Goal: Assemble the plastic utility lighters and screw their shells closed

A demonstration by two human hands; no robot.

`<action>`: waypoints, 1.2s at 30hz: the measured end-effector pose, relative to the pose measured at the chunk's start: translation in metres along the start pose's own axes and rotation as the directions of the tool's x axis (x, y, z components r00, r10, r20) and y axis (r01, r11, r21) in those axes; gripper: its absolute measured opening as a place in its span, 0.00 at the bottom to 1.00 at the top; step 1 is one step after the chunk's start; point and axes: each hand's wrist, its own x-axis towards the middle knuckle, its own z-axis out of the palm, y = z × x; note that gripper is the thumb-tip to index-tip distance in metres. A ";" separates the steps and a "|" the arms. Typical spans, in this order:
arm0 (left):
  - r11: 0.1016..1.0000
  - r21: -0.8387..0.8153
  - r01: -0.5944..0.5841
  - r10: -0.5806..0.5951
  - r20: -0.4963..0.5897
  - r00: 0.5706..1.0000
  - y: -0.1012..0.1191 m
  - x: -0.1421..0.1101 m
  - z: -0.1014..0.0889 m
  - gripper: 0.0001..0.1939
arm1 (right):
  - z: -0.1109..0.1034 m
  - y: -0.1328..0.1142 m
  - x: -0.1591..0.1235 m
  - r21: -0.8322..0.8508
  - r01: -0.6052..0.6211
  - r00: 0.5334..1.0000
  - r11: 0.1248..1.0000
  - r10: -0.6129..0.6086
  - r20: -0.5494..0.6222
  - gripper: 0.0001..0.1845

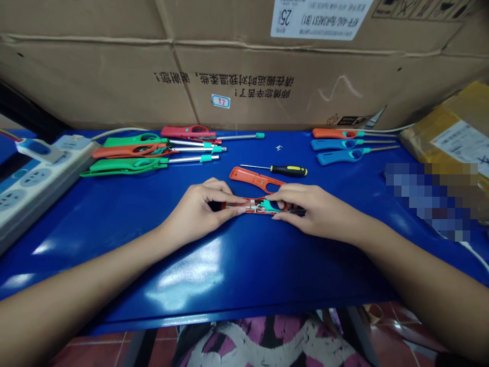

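Note:
In front of me on the blue table lies an opened orange lighter [250,206], its inner parts showing. My left hand [204,206] pinches its left end, around a clear tank-like part. With thumb and fingers, my right hand [305,206] grips the other end, close to the green trigger [269,205]; a dark rod shows under the palm. Just behind them rests the loose orange half shell [254,179]. Farther back is a screwdriver [292,170] with a black and yellow handle, and several tiny screws or bits [278,148] lie beyond it.
Several long lighters [133,164] in green, orange and red lie at the back left. Orange and blue lighters [340,144] lie back right. A power strip [38,183] runs along the left; a large carton [237,66] stands behind, a taped parcel [454,137] at right.

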 end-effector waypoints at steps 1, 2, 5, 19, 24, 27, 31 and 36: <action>1.000 0.005 0.011 -0.011 0.006 1.000 0.001 0.000 -0.001 0.11 | 0.000 0.000 0.000 0.001 0.001 1.000 1.000 -0.001 -0.002 0.16; 1.000 0.010 0.019 -0.019 0.014 1.000 0.002 0.000 -0.001 0.11 | 0.000 0.000 0.000 0.001 0.002 1.000 1.000 -0.002 -0.002 0.16; 0.999 0.051 0.017 -0.018 0.033 0.999 0.003 -0.001 -0.005 0.10 | 0.001 0.000 0.000 -0.004 0.006 1.000 1.000 -0.006 0.001 0.15; 0.996 0.047 0.077 -0.079 0.041 0.996 0.005 0.002 -0.006 0.11 | 0.001 -0.004 0.000 -0.009 -0.005 1.000 1.000 0.005 -0.029 0.13; 0.996 0.058 0.073 -0.076 0.059 0.995 0.005 0.002 -0.008 0.10 | 0.003 -0.001 0.001 0.016 -0.008 0.999 1.000 0.008 -0.039 0.13; 0.994 0.105 -0.005 -0.004 0.084 0.996 0.005 0.002 -0.011 0.09 | 0.003 -0.001 0.000 0.020 -0.012 0.999 1.000 0.013 -0.043 0.14; 0.994 0.103 -0.028 0.017 0.103 0.995 0.003 0.003 -0.012 0.10 | 0.004 0.000 0.000 0.051 -0.010 0.999 0.999 0.013 -0.050 0.13; 0.997 0.076 0.027 -0.032 0.067 0.997 -0.002 0.005 -0.011 0.09 | 0.003 0.002 0.001 0.065 0.015 0.998 0.998 -0.012 -0.055 0.13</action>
